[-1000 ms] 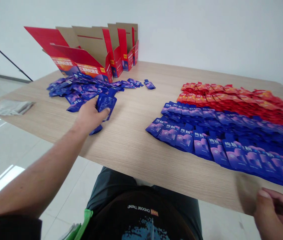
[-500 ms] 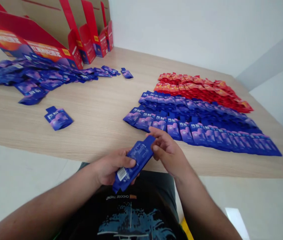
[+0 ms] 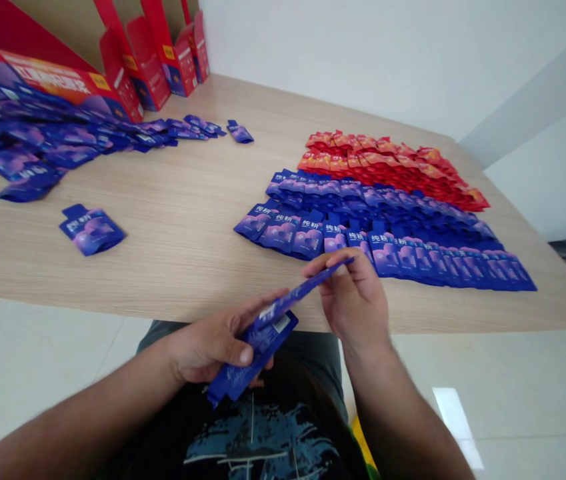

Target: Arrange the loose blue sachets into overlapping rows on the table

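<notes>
My left hand (image 3: 217, 347) is closed around blue sachets (image 3: 247, 363), thumb on top, just in front of the table edge. How many it holds I cannot tell. Between the thumb and fingers of my right hand (image 3: 355, 293) is the end of another blue sachet (image 3: 307, 288), seen nearly edge-on and slanting down toward the left hand. Its lower end overlaps the sachets there. Right behind my right hand lies an overlapping row of blue sachets (image 3: 287, 230), their purple printed fronts facing up.
Rows of red sachets (image 3: 393, 160) lie beyond the blue ones on the table (image 3: 177, 220). A heap of blue sachets (image 3: 63, 140) spreads at left before open red boxes (image 3: 147, 67). Single sachets lie apart, one near (image 3: 93, 230) and one farther back (image 3: 240, 132).
My right hand has gripped one sachet's end and lifted it up and away from those in my left hand. The view has shifted slightly, moving the table contents leftward.
</notes>
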The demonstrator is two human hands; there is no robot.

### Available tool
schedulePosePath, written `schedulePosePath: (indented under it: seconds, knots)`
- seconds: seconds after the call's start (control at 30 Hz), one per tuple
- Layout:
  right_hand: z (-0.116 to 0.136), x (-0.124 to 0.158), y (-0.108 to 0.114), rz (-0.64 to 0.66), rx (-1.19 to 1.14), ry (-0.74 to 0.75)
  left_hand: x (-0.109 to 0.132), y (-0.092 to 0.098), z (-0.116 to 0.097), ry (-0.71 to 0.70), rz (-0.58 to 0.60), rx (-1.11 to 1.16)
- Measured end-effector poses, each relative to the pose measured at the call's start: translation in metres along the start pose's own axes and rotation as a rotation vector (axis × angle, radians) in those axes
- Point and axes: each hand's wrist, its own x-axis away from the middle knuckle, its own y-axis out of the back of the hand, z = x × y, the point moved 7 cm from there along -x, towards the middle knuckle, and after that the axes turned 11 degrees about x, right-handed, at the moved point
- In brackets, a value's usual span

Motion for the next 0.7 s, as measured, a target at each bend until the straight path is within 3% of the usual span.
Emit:
schedulePosePath:
  seconds: [0.07,0.13,0.23,0.33,0.43,0.6,0.7]
  knots:
    - [0.006,-0.002,0.021,-0.157,0.034,0.015,0.006,0.011,-0.007,-0.088,-0.154,-0.065]
    - [0.013,-0.001,0.039,-0.257,0.122,0.014,0.014,0.023,-0.018,-0.182,-0.393,-0.180]
    - [0.021,0.003,0.044,-0.193,0.317,-0.037,0.028,0.020,-0.048,-0.353,-0.694,-0.561]
    - [0.028,0.006,0.028,-0.017,0.528,-0.061,0.022,-0.016,-0.072,-0.498,-0.693,-0.995]
    - [0.034,0.009,0.007,0.097,0.632,-0.036,0.007,-0.045,-0.075,-0.560,-0.593,-1.170]
    - [0.028,0.022,-0.005,0.120,0.524,-0.104,0.000,-0.055,-0.064,-0.679,-0.589,-1.303]
    - [0.014,0.039,-0.003,0.108,0.381,-0.192,0.011,-0.055,-0.065,-0.836,-0.698,-1.387]
